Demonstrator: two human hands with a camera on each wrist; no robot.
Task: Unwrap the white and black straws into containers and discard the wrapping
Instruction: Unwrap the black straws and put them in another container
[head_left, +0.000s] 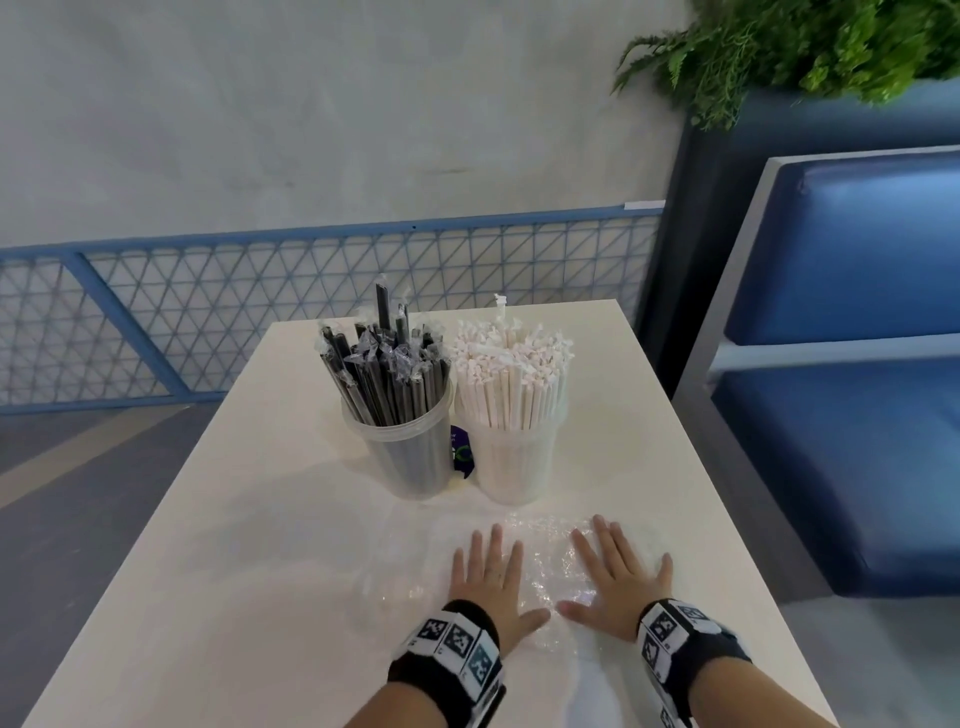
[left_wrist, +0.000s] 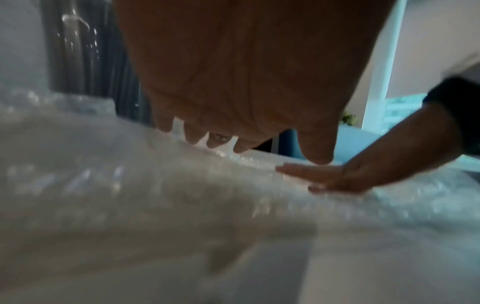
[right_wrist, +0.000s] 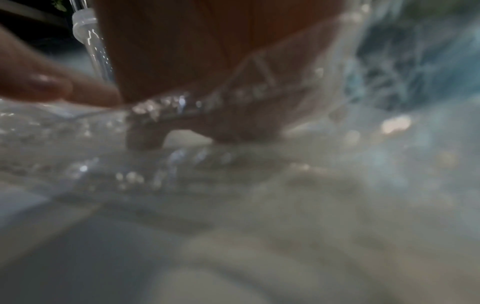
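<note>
While both containers stand filled at the table's far end — black straws (head_left: 387, 374) left, white straws (head_left: 511, 371) right — the clear wrapping (head_left: 543, 566) lies flat directly beneath the left hand (head_left: 485, 584) and right hand (head_left: 621, 577), fingers spread, pressing, gripping nothing.

Blue bench (head_left: 852, 364), fern (head_left: 789, 47) — mesh railing (head_left: 311, 301) behind.

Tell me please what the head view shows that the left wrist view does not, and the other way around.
Only the head view shows the white straws in their container, the whole table, and the blue bench. Only the left wrist view shows the left hand's palm from below. Both show the left hand and right hand lying flat on the clear wrapping, and the black straws.
</note>
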